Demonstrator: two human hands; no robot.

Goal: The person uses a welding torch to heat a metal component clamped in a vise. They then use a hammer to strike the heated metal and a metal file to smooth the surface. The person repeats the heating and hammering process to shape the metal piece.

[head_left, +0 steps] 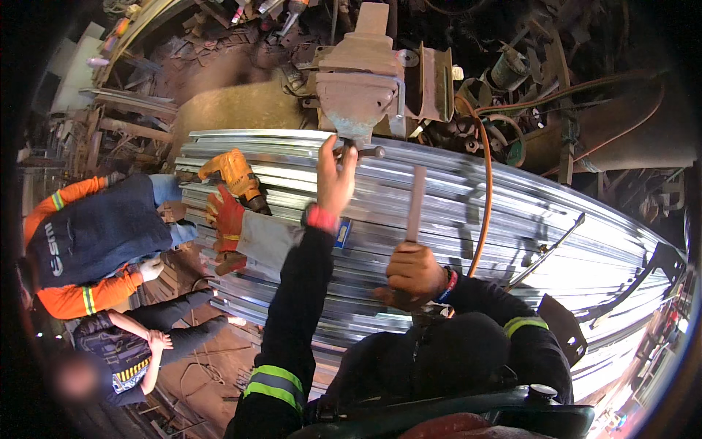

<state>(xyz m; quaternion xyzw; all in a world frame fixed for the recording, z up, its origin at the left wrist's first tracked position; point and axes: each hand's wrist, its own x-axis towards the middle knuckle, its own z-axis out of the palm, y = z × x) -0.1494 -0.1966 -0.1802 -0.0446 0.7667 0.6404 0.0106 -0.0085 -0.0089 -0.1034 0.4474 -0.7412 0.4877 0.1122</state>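
Note:
My left hand point(336, 181) reaches forward to the bench vise point(358, 91), its fingers closed about the vise handle point(374, 152) under the jaws. In my right hand point(413, 274), close to my body, is a flat metal bar point(417, 201), gripped at its lower end and pointing away from me. Whether it is a file or a plain strip I cannot tell. Below both hands lie long shiny metal profiles point(395, 190) side by side. A small blue packet point(342, 233) rests on them near my left wrist.
A yellow power drill point(238, 175) and red-and-grey work gloves point(270, 238) lie on the profiles at left. An orange hose point(488, 197) crosses them at right, near a thin rod point(545, 252). Two people, one in orange sleeves point(73, 293), the other with joined hands point(159, 340), are at left.

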